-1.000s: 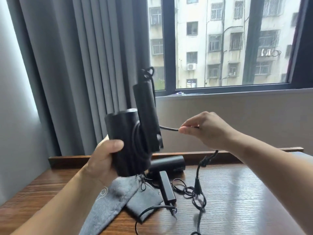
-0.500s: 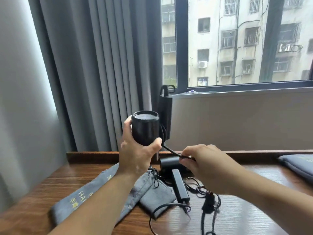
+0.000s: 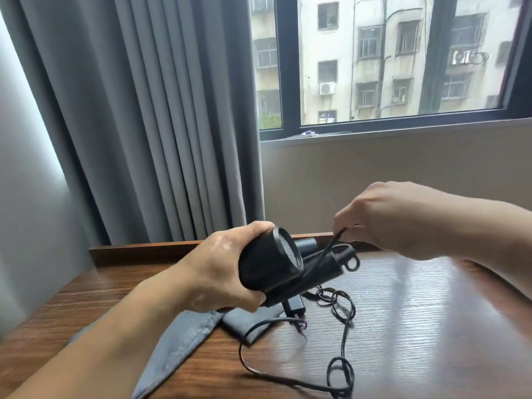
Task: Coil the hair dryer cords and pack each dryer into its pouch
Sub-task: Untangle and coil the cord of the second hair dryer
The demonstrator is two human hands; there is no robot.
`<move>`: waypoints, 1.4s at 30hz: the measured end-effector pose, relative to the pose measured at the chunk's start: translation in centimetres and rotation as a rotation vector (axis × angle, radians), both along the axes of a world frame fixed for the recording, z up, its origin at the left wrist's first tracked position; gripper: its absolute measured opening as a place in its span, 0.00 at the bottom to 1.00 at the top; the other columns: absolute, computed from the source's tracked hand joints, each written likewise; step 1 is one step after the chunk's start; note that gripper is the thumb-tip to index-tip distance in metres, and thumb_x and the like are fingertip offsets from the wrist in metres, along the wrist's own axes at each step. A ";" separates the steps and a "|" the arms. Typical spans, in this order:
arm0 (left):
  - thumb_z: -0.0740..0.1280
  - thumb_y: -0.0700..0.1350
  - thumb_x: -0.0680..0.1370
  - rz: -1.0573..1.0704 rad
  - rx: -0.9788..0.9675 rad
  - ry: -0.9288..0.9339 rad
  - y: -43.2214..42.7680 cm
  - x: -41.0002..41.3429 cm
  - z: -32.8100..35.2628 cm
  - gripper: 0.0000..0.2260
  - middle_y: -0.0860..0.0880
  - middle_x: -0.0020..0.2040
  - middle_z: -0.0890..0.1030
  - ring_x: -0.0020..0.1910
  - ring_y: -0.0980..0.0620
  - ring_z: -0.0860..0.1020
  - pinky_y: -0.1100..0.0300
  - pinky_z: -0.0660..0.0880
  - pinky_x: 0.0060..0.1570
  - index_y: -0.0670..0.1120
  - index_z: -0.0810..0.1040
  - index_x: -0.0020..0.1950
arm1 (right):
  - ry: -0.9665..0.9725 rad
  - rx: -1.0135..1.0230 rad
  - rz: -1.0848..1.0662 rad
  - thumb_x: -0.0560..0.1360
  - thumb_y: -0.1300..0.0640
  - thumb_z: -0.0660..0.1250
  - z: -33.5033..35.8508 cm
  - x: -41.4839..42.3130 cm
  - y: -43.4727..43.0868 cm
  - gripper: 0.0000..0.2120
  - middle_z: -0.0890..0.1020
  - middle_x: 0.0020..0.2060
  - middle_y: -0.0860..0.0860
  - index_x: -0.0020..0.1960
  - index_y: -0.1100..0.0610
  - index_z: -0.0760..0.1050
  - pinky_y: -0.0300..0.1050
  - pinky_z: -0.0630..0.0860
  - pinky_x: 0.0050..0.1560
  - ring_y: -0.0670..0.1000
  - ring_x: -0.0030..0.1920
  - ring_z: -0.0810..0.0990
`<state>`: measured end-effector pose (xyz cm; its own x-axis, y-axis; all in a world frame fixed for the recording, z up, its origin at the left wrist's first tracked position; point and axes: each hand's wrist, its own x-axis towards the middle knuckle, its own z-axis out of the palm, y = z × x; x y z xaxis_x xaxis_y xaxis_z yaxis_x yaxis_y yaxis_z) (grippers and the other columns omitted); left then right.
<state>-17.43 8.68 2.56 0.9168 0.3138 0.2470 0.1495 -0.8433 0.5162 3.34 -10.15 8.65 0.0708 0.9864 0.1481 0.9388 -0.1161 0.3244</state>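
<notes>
My left hand [image 3: 221, 272] grips the barrel of a black hair dryer [image 3: 267, 267], held on its side above the table with the mesh end facing right and its folded handle [image 3: 325, 266] pointing right. My right hand [image 3: 385, 217] pinches the dryer's black cord [image 3: 326, 251] just above the handle. The rest of the cord [image 3: 342, 335] trails in loose loops over the wooden table [image 3: 417, 326]. A second black dryer [image 3: 306, 243] lies behind, mostly hidden. Two grey fabric pouches [image 3: 187, 338] lie flat under my left forearm.
A grey curtain [image 3: 144, 116] hangs at the back left beside a window [image 3: 388, 61]. The table has a raised wooden back rail [image 3: 138, 250]. A small black plug block [image 3: 293, 305] lies under the held dryer.
The dryer went from upright to lying on its side and came lower. My right hand moved up and to the right along the cord. The camera tilted and shifted.
</notes>
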 end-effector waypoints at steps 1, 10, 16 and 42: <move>0.81 0.41 0.63 -0.040 -0.032 0.063 -0.2 0.0 0.1 0.38 0.63 0.48 0.79 0.47 0.60 0.81 0.67 0.78 0.37 0.66 0.71 0.65 | 0.034 0.016 -0.006 0.82 0.40 0.60 0.3 0.3 -0.1 0.07 0.79 0.43 0.40 0.55 0.38 0.74 0.46 0.78 0.42 0.48 0.48 0.79; 0.78 0.40 0.64 -0.483 -0.746 -0.020 -0.4 -0.2 -1.9 0.37 0.34 0.61 0.79 0.59 0.37 0.78 0.41 0.75 0.60 0.36 0.71 0.70 | 0.591 0.237 0.046 0.77 0.50 0.72 -1.4 3.1 1.7 0.05 0.84 0.36 0.42 0.43 0.43 0.84 0.44 0.79 0.46 0.44 0.39 0.81; 0.76 0.44 0.70 -0.487 -1.185 -0.589 -1.0 1.7 -2.4 0.30 0.33 0.58 0.81 0.54 0.35 0.81 0.37 0.79 0.53 0.36 0.73 0.69 | 0.958 0.368 0.015 0.80 0.50 0.66 -6.2 -0.1 3.8 0.20 0.73 0.26 0.47 0.31 0.36 0.77 0.42 0.67 0.33 0.44 0.27 0.67; 0.79 0.47 0.59 0.264 -0.864 -0.675 -2.2 2.6 -4.8 0.26 0.42 0.48 0.85 0.48 0.38 0.84 0.40 0.83 0.48 0.50 0.78 0.55 | 1.481 0.038 0.332 0.79 0.67 0.63 -7.7 -4.4 0.7 0.14 0.85 0.55 0.59 0.58 0.52 0.76 0.55 0.80 0.51 0.64 0.54 0.84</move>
